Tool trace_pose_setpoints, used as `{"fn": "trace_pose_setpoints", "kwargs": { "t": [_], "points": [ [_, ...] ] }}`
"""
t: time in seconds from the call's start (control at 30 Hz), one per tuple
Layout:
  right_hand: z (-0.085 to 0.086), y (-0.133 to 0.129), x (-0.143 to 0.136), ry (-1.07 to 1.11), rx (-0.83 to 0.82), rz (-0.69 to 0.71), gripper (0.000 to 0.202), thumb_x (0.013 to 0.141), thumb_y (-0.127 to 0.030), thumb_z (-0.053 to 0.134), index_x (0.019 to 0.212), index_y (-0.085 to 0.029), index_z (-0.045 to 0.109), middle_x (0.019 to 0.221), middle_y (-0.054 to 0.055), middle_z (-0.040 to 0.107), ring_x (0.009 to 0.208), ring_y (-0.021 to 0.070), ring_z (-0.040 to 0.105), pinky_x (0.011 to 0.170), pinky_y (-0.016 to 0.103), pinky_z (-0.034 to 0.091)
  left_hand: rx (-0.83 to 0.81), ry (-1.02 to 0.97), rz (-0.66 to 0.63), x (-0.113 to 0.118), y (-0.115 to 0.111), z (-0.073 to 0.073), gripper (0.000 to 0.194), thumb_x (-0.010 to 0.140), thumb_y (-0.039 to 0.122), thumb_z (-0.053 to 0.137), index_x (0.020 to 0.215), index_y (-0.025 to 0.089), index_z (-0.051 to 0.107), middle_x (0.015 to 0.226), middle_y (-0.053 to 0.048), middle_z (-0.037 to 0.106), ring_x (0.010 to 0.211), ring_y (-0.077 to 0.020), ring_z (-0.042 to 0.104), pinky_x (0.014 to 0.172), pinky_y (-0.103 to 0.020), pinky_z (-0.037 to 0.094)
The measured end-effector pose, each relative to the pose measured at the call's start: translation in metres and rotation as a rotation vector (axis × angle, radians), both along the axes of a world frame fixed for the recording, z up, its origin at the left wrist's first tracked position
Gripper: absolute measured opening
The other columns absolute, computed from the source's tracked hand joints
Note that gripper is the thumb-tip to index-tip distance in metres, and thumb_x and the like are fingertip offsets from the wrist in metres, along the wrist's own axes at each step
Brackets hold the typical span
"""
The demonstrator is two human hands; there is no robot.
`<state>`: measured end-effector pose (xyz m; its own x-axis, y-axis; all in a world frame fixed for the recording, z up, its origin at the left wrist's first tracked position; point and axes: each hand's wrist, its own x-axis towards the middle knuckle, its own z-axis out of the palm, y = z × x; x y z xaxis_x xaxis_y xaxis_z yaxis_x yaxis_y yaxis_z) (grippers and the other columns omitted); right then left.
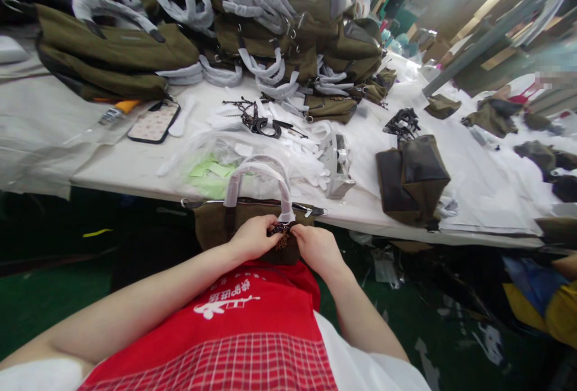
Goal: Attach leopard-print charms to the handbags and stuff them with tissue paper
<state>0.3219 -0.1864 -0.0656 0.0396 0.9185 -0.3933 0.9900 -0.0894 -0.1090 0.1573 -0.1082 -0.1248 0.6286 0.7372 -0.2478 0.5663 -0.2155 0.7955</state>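
An olive-green handbag [210,223] rests against the table's front edge, close to my body. White wrapping covers its two raised handles [265,166], and a zipper [302,206] runs along its top. At the foot of one handle, my left hand [256,236] pinches a dark cord with a brown charm [282,238] hanging from it. My right hand [317,248] is closed at the other side of that cord, thumb and finger pressed together. The fingertips hide just how the cord passes round the handle.
Olive handbags [117,48] are heaped along the back of the table [121,169]. Nearer lie a phone [154,121], dark cords [265,124], a clear plastic bag with green slips [210,175] and a metal tape dispenser [338,169]. Dark pouches [412,181] stand to the right.
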Motion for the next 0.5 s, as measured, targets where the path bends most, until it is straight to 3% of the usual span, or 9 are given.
{"fn": "trace_pose_setpoints", "kwargs": {
  "t": [0.3,0.5],
  "points": [
    [-0.001,0.01,0.003,0.014,-0.03,0.021,0.029,0.101,-0.029,0.035,0.109,-0.029,0.063,0.096,0.003,0.073,0.088,0.0184,0.068,0.07,0.026,0.041,-0.023,0.005,-0.019,0.001,0.002,-0.001,0.02,0.075,0.036,0.061,0.086,0.019,0.066,0.083,-0.005,0.073,0.073,-0.0217,0.067,0.063,-0.027,0.045],
    [0.007,0.015,-0.001,-0.008,-0.026,0.062,0.029,0.1,-0.026,0.035,0.104,-0.025,0.063,0.092,0.006,0.073,0.084,0.0196,0.068,0.069,0.027,0.042,-0.008,0.024,-0.003,0.002,0.0,0.008,0.019,0.074,0.035,0.063,0.086,0.02,0.064,0.083,-0.006,0.074,0.074,-0.0229,0.068,0.062,-0.027,0.044]
  ]
}}
